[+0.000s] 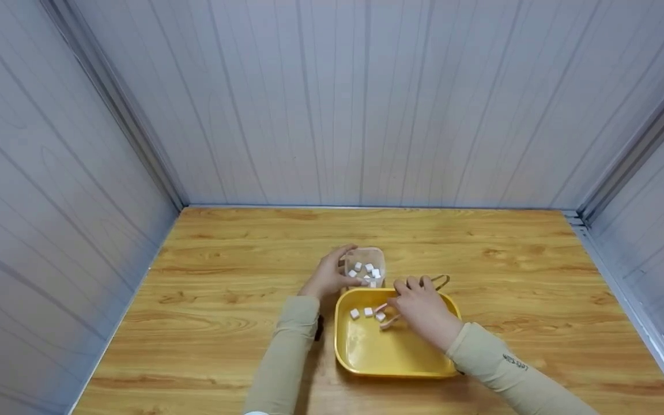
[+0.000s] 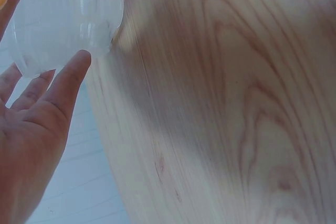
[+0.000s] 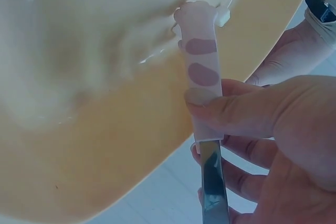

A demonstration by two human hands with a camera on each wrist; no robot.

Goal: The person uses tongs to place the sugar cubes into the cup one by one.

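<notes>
My left hand (image 1: pixel 330 275) holds a clear plastic container (image 1: pixel 373 253) from its left, thumb on the near side and fingers on the far side. Inside lie several white cubes (image 1: pixel 369 267). In my right hand (image 1: pixel 422 308) is a pair of tongs (image 3: pixel 212 182) with a metal bow and pink paw-shaped tips (image 3: pixel 198 24), pinched between thumb and fingers. The tips reach down into a yellow tray (image 1: pixel 395 360), spread on either side of one white cube (image 1: pixel 380 316). Two more cubes (image 1: pixel 361 313) lie to its left in the tray.
The container stands just beyond the tray's far rim on a wood-grain table (image 1: pixel 222 276). Pale panel walls (image 1: pixel 332 104) close off the back and both sides. A dark band shows at the left wrist beside the tray.
</notes>
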